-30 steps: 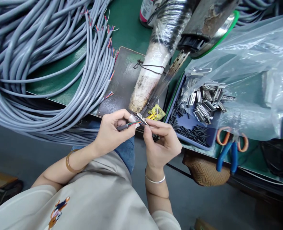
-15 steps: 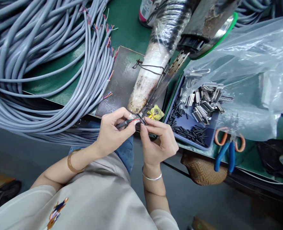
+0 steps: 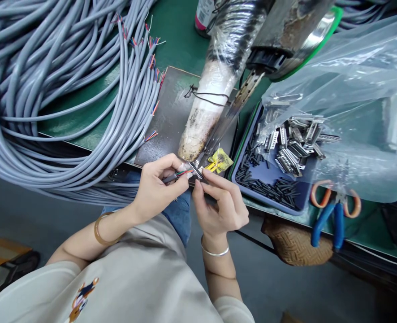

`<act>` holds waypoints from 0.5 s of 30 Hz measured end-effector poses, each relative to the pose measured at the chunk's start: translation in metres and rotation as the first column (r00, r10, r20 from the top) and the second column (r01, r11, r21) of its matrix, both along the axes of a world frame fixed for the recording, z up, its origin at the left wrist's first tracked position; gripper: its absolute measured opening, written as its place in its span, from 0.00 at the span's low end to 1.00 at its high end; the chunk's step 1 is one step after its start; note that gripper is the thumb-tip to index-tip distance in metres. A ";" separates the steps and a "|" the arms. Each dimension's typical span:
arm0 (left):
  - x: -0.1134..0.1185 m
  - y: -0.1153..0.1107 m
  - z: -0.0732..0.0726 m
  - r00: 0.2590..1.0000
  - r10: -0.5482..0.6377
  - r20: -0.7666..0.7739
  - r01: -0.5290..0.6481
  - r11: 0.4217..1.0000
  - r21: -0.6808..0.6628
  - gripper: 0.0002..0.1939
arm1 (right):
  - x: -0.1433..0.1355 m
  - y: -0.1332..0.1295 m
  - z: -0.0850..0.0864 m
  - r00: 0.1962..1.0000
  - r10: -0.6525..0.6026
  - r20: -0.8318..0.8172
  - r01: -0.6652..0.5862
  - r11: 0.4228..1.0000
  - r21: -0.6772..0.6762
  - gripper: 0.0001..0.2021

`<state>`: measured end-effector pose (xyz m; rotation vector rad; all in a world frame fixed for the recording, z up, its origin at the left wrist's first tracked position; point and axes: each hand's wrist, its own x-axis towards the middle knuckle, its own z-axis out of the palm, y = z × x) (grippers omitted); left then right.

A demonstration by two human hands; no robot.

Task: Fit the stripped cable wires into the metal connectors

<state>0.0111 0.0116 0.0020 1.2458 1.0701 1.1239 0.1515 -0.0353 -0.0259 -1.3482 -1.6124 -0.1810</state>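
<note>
My left hand is closed on a grey cable, pinched between thumb and fingers. Thin coloured wires, red and green among them, come out of the cable's end and meet a small multi-pin connector. At the connector's right end, the thumb and index finger of my right hand close about its edge; the exact contact is too small to make out. Just above the connector is the tip of a soldering iron, slanting down from a holder. Beside it the scorched end of a wrapped hose points at the same spot.
Many grey cables with stripped ends lie to the left on a dark plate. A blue tray holds connectors and black sleeves. Pliers, a plastic bag and a yellow sponge are on the right.
My right thumb has moved slightly down and left, uncovering more of the connector. My left hand keeps its grip on the cable. The view has shifted a little.
</note>
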 end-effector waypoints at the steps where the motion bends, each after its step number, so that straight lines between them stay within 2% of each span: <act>1: 0.000 0.000 0.000 1.000 -0.004 0.011 0.004 1.000 -0.021 0.07 | 0.001 -0.001 -0.002 1.000 0.006 0.017 -0.006 1.000 0.006 0.08; 6: -0.002 -0.001 0.000 0.998 -0.029 0.056 0.034 0.995 -0.097 0.09 | 0.003 -0.004 0.001 1.000 0.004 0.009 -0.004 1.000 -0.002 0.08; 12: -0.013 0.000 0.005 0.966 -0.126 0.227 0.171 0.967 -0.190 0.11 | 0.001 -0.004 0.003 0.969 0.016 -0.247 -0.058 0.985 -0.163 0.06; 15: -0.019 0.000 0.006 0.939 -0.173 0.297 0.247 0.941 -0.231 0.14 | 0.007 -0.007 -0.001 0.942 -0.040 -0.333 -0.016 0.987 -0.163 0.03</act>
